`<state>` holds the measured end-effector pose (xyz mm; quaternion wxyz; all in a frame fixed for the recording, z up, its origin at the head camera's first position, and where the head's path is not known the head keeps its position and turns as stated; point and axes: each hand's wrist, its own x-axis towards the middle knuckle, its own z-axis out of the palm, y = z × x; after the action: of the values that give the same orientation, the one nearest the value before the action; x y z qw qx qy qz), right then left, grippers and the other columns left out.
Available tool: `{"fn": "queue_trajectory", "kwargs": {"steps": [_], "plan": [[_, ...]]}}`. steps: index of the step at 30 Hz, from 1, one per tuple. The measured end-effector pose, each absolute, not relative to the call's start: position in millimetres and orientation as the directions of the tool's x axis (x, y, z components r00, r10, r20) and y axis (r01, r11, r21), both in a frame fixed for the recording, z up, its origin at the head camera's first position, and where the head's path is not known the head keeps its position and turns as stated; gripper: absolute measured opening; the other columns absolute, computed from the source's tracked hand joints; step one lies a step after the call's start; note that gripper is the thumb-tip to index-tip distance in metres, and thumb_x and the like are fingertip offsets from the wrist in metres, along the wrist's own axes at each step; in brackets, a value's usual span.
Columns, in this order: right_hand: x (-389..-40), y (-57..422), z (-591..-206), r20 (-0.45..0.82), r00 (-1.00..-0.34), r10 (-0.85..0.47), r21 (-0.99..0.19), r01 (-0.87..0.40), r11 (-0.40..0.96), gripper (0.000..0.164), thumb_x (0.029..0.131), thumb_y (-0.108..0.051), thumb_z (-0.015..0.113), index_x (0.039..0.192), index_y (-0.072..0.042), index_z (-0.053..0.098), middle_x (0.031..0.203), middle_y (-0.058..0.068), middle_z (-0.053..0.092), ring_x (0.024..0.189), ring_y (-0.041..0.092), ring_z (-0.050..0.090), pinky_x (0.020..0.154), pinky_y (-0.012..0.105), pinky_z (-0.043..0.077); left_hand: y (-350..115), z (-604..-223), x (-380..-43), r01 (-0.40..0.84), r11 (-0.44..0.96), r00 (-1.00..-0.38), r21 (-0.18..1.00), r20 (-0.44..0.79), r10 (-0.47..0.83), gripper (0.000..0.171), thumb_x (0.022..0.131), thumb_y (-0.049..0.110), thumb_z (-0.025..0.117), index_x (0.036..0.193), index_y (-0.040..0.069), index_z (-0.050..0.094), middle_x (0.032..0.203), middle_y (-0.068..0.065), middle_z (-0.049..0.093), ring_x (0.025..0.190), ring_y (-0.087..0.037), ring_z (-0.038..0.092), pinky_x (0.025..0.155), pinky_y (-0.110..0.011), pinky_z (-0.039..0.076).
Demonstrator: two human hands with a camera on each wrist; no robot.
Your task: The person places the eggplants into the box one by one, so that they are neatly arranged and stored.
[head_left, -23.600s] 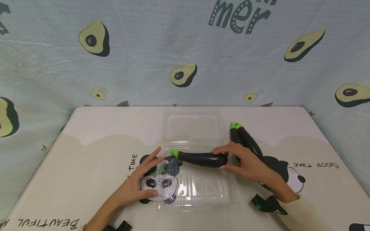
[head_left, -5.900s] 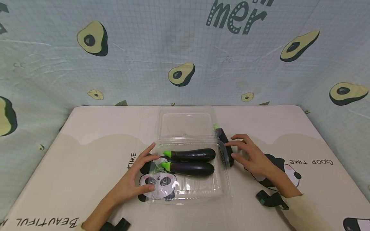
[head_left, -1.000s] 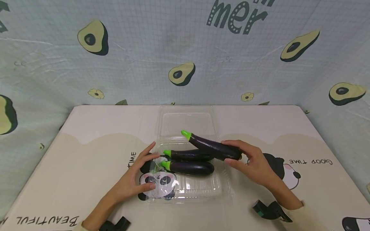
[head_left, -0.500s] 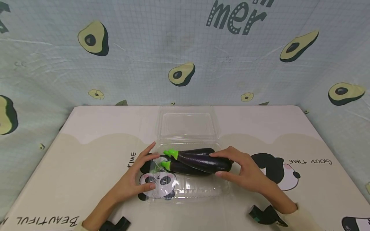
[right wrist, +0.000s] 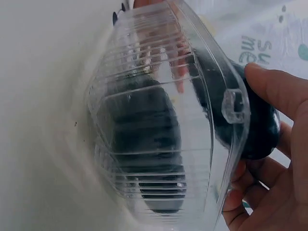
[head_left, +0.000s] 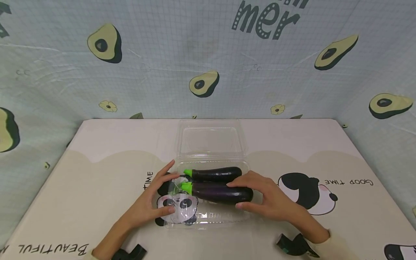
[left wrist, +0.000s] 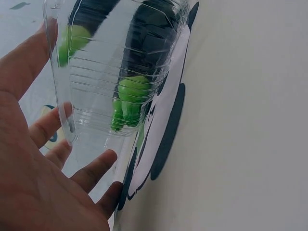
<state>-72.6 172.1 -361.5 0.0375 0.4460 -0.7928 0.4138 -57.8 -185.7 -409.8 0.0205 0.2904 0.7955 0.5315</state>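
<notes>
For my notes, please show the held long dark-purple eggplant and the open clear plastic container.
Held long dark-purple eggplant (head_left: 215, 192): head view, body's middle.
Open clear plastic container (head_left: 211, 141): head view, lid's middle.

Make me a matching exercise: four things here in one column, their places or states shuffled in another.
1. Left hand
2. Right hand
3. Clear plastic hinged lid
4. Farthest dark purple, green-stemmed eggplant

A. Inside the clear plastic container
B. Holding another dark purple, green-stemmed eggplant
C. Open, beyond the container
D. Fingers spread at container's left end

Pairs: 1-D, 2-B, 3-C, 4-A
</notes>
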Motion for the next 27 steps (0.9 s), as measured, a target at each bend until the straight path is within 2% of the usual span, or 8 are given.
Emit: {"fn": "queue_trajectory", "kwargs": {"steps": [5,13,27], "plan": [[-70.5,170.3,-361.5,0.388,-0.606,-0.695,-0.612,-0.733,0.297,0.047,0.082,-0.021,0.077,0.127,-0.020,0.061,0.121,-0.007,0.058,0.111,0.013,0.054,0.089,0.033,0.046,-185.7,-409.7,-57.6,0.444,0.268,-0.829,0.855,0.279,0.485,0.076,0.072,0.012,0.077,0.140,0.008,0.044,0.159,-0.005,0.010,0.145,-0.025,0.010,0.100,-0.070,0.014],[-67.6,167.0,-364.0,0.312,-0.646,-0.697,-0.654,-0.678,0.335,0.043,0.083,-0.025,0.076,0.124,-0.022,0.064,0.119,-0.007,0.051,0.104,0.013,0.051,0.084,0.031,0.047,-185.9,-409.9,-57.8,0.444,0.263,-0.827,0.857,0.279,0.488,0.076,0.072,0.011,0.077,0.140,0.007,0.044,0.159,-0.005,0.010,0.145,-0.025,0.010,0.100,-0.071,0.013],[-64.9,162.4,-367.5,0.295,-0.627,-0.721,-0.554,-0.727,0.405,0.046,0.084,-0.036,0.074,0.126,-0.022,0.063,0.118,-0.009,0.049,0.102,0.010,0.048,0.082,0.031,0.046,-186.4,-410.6,-59.1,0.450,0.250,-0.820,0.858,0.286,0.495,0.076,0.072,0.010,0.077,0.140,0.007,0.043,0.159,-0.011,0.010,0.144,-0.027,0.011,0.100,-0.070,0.014]]}}
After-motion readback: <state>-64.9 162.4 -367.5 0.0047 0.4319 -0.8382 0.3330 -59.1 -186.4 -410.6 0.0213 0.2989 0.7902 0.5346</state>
